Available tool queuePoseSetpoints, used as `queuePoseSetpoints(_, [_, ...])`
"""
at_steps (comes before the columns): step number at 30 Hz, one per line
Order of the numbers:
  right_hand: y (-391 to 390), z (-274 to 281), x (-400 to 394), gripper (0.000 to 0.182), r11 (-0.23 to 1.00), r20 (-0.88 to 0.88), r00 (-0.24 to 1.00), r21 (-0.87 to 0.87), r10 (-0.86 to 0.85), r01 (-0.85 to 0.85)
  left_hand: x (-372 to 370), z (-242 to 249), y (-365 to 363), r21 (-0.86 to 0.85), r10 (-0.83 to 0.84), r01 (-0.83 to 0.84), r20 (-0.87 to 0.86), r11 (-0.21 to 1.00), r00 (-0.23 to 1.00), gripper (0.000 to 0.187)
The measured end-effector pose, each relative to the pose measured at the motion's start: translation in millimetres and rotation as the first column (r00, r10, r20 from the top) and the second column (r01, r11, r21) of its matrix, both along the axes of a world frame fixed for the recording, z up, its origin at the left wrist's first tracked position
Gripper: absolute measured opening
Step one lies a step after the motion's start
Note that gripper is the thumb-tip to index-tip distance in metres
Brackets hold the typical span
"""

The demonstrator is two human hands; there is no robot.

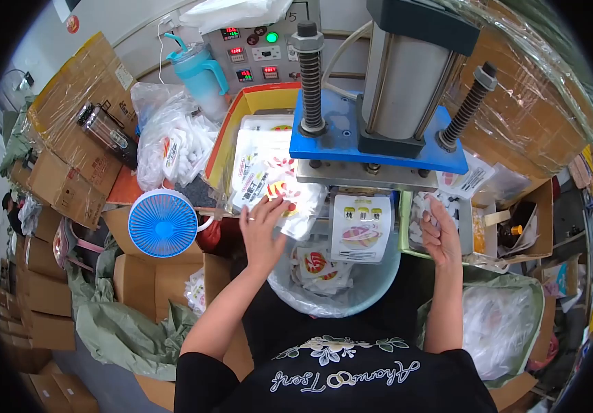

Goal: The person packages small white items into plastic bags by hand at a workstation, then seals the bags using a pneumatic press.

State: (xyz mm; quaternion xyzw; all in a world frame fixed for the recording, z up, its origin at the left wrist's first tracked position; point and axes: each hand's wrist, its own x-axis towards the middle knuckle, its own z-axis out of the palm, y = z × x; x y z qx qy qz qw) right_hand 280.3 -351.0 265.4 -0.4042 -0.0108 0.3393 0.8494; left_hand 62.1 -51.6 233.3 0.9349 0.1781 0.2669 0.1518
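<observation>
My left hand [264,230] rests with its fingers spread on the front of a stack of printed plastic pouches [269,162] in a yellow-lined box. My right hand [441,230] is over a green-edged tray of small white parts [419,206]; its fingers are curled together, and what they may hold is too small to make out. Between the hands, a printed pouch [362,230] hangs flat below the blue press [379,148]. Under it stands a round tub [379,292] with more printed pouches [320,265] inside.
A blue fan [163,222] stands left, near a bag of white parts [172,148], a turquoise jug [200,72] and a dark flask [107,134]. Open cardboard boxes [162,282] are lower left. At right are a small bottle [516,230] and a plastic-lined bin [499,330].
</observation>
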Motion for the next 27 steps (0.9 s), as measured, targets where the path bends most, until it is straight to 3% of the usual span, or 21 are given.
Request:
queuePoseSetpoints(1, [2, -1, -4, 0.017, 1.000, -0.005, 1.000, -0.005, -0.004, 0.004, -3, 6, 4, -0.017, 0.012, -0.011, 0.050, 1.000, 0.999, 0.043])
queuePoseSetpoints(2, [3, 0, -7, 0.016, 0.998, 0.101, 0.995, -0.067, 0.001, 0.005, 0, 11, 2, -0.108, 0.055, -0.034, 0.193, 0.994, 0.980, 0.011])
queuePoseSetpoints(3, [4, 3, -9, 0.015, 0.991, 0.211, 0.977, -0.130, 0.013, 0.014, 0, 21, 2, -0.125, 0.025, 0.008, 0.254, 0.992, 0.967, 0.008])
queuePoseSetpoints(6, [18, 12, -25, 0.016, 0.972, 0.316, 0.947, -0.236, 0.053, 0.025, -2, 37, -21, -0.212, -0.004, 0.054, 0.229, 0.976, 0.973, 0.008])
queuePoseSetpoints(7, [23, 13, -30, 0.016, 0.967, 0.364, 0.927, -0.253, 0.088, 0.008, -3, 39, -33, -0.506, -0.006, 0.099, 0.182, 0.857, 0.983, 0.008])
queuePoseSetpoints(8, [30, 19, -37, 0.017, 0.944, 0.407, 0.900, -0.328, 0.156, -0.016, -3, 38, -44, -0.749, -0.026, 0.117, 0.132, 0.653, 0.991, 0.009])
queuePoseSetpoints(9, [37, 25, -44, 0.017, 0.915, 0.440, 0.868, -0.401, 0.229, -0.038, 0, 30, -55, -0.780, -0.019, 0.168, 0.197, 0.602, 0.980, 0.012])
queuePoseSetpoints(13, [58, 36, -69, 0.016, 0.834, 0.464, 0.791, -0.542, 0.400, -0.104, 1, 1, -76, -0.844, -0.084, 0.168, 0.145, 0.510, 0.986, 0.013])
queuePoseSetpoints(14, [59, 34, -72, 0.017, 0.797, 0.503, 0.711, -0.589, 0.492, -0.135, -2, -5, -78, -0.861, -0.127, 0.182, 0.138, 0.474, 0.982, 0.013])
queuePoseSetpoints(16, [60, 19, -72, 0.022, 0.750, 0.558, 0.566, -0.638, 0.607, -0.174, -7, -11, -78, -0.853, -0.160, 0.159, 0.090, 0.497, 0.983, 0.014])
queuePoseSetpoints(19, [53, 16, -74, 0.023, 0.662, 0.501, 0.487, -0.709, 0.715, -0.241, -11, -17, -73, -0.814, -0.264, 0.180, 0.033, 0.553, 0.964, 0.017])
queuePoseSetpoints(21, [52, 9, -71, 0.027, 0.677, 0.507, 0.508, -0.701, 0.696, -0.227, -5, -16, -73, -0.806, -0.312, 0.146, -0.050, 0.574, 0.949, 0.022])
queuePoseSetpoints(23, [54, 11, -65, 0.030, 0.815, 0.697, 0.538, -0.579, 0.474, 0.033, 11, -9, -77, -0.837, -0.259, 0.128, -0.017, 0.532, 0.966, 0.024])
queuePoseSetpoints(25, [50, 17, -53, 0.030, 0.820, 0.702, 0.574, -0.566, 0.423, 0.088, 29, -6, -80, -0.868, -0.194, 0.112, 0.018, 0.484, 0.981, 0.026])
queuePoseSetpoints(27, [36, 21, -37, 0.030, 0.872, 0.445, 0.864, -0.490, 0.236, 0.015, 47, -7, -83, -0.959, -0.077, 0.169, 0.156, 0.226, 0.985, 0.030])
